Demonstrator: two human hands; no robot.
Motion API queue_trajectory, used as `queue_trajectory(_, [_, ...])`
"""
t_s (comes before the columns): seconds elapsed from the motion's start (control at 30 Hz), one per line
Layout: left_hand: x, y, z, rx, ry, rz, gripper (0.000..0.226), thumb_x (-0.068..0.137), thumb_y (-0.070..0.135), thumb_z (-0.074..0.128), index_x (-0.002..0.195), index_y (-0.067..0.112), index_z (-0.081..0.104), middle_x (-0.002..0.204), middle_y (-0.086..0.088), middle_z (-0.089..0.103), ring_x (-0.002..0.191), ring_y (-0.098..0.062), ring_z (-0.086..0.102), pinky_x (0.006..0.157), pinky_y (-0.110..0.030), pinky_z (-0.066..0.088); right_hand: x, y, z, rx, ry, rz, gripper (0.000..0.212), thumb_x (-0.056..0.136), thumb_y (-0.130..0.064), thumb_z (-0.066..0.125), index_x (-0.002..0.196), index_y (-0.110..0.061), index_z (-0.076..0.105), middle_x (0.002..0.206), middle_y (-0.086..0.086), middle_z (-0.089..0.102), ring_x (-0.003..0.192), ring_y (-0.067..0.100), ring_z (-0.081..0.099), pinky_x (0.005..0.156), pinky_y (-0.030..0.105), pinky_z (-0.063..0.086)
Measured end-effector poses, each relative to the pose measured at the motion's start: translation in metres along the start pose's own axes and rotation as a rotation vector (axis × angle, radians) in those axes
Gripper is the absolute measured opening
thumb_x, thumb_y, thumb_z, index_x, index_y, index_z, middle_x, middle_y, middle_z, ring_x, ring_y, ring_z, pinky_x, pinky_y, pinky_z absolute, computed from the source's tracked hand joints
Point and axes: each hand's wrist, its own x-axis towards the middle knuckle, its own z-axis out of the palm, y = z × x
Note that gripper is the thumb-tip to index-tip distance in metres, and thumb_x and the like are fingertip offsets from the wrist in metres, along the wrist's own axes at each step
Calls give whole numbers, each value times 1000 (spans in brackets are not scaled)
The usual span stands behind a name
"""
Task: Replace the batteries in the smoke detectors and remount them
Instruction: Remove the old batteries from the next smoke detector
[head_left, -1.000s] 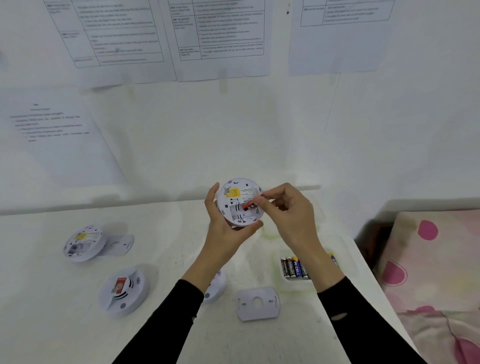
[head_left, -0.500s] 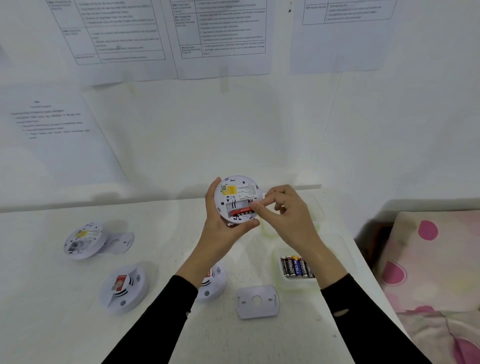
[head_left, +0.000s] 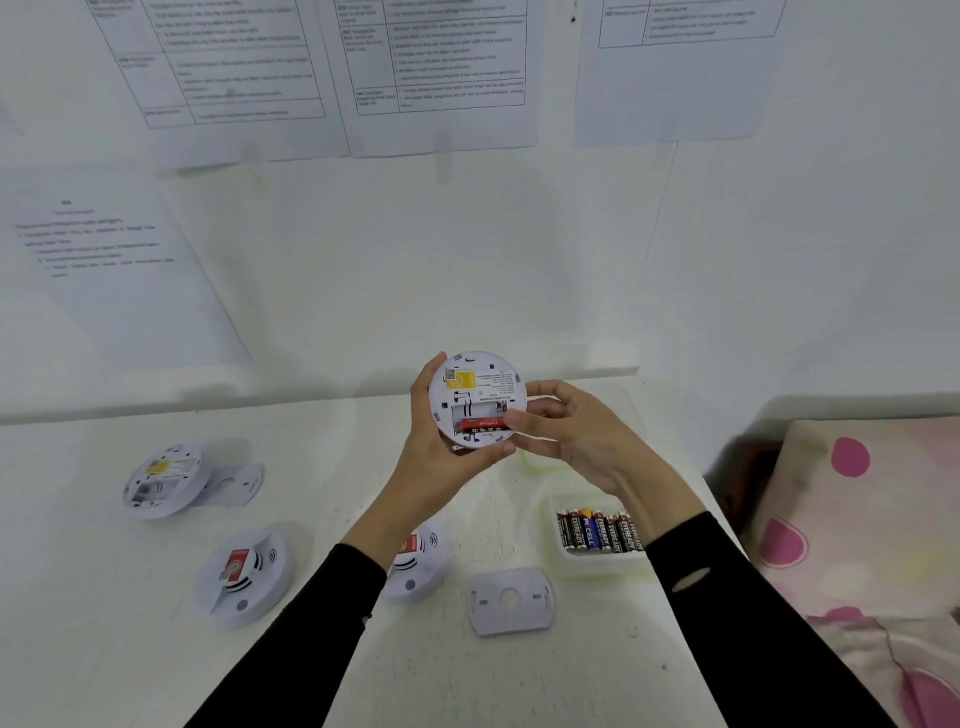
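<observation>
My left hand (head_left: 441, 457) grips a round white smoke detector (head_left: 480, 382) above the table, its back with a yellow label turned toward me. A red battery (head_left: 480, 426) lies in the lower slot of its open compartment. My right hand (head_left: 576, 441) is at the detector's right edge. Its thumb presses on the battery's right end, and its fingers are curled beside the rim. A white tray (head_left: 597, 565) with several spare batteries (head_left: 597, 530) sits below my right wrist.
On the white table lie a face-down detector (head_left: 158, 480) leaning on a mounting plate (head_left: 236, 483), a face-up detector (head_left: 244, 571), another detector (head_left: 421, 566) partly under my left forearm, and a loose mounting plate (head_left: 511, 600). Pink-dotted bedding (head_left: 857, 519) lies past the table's right edge.
The red battery went from tilted between my right fingertips to lying flat in the compartment. My right hand shifted to the detector's right edge.
</observation>
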Motion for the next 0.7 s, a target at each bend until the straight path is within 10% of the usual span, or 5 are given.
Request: queue_trajectory(0.7, [6, 3, 3, 85, -110, 36, 109, 71, -2, 84, 151, 27, 15, 138, 23, 42, 124, -1, 54, 92, -25, 53, 19, -19, -15, -79, -141, 225, 38, 78, 11, 70, 107, -8, 53, 127, 21, 61, 111, 30, 65, 93, 39, 55])
